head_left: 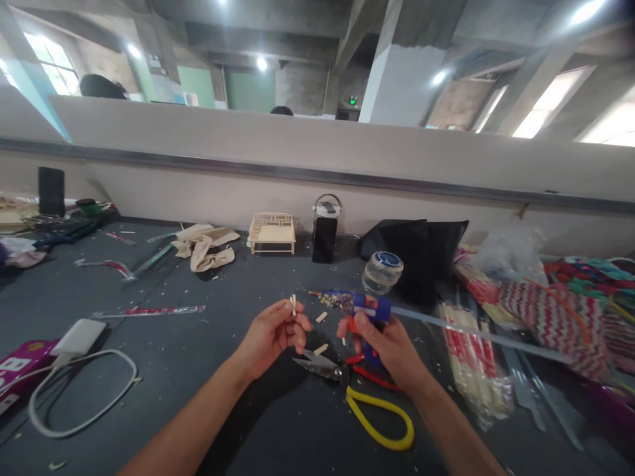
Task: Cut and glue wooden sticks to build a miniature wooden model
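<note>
Between thumb and fingertips, my left hand pinches small wooden stick pieces, held upright and crossing. My right hand is wrapped round a blue glue gun, whose nozzle points left toward my left hand. A long clear glue stick runs out of its back to the right. Short cut pieces of wood lie on the dark table between my hands. Just below them rest scissors with one yellow handle loop, the blades toward my left hand. Red handles show partly beneath my right hand.
A miniature wooden bench stands at the back, beside a phone leaning on a bottle. A glass jar sits near a black bag. Packaged sticks lie right; a white cable loops at left.
</note>
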### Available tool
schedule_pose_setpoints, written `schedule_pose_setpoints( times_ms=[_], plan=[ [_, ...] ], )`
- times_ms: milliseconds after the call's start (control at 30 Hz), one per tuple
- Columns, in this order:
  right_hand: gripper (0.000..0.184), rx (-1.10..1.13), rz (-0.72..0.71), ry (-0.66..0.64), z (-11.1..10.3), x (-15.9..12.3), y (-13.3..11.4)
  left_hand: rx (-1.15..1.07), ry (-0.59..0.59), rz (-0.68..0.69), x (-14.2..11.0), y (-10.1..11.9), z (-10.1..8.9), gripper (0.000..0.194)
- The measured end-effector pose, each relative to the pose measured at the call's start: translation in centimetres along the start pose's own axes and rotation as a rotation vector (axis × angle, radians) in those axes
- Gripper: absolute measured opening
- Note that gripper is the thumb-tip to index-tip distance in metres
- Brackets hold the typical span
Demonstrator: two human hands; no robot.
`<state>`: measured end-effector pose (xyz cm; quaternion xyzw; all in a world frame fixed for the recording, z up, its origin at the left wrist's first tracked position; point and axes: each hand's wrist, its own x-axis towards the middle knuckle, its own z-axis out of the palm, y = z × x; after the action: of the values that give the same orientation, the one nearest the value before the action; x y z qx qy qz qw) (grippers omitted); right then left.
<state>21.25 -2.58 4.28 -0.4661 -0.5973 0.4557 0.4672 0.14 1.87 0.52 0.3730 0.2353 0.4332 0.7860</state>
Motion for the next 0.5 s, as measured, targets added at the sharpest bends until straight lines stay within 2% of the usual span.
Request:
schedule_pose_setpoints(
  times_ms=[133, 500],
  plan=[
    [0.043, -0.018, -0.002, -0.022, 0.75, -0.95, 0.46, 0.022, -0.028, -0.016, 0.13, -0.29, -0.05, 0.019],
    [0.043, -0.131, -0.001, -0.047, 0.97, -1.02, 0.55, 0.047, -0.005, -0.062, -0.18, -0.77, 0.63, 0.021]
  ],
)
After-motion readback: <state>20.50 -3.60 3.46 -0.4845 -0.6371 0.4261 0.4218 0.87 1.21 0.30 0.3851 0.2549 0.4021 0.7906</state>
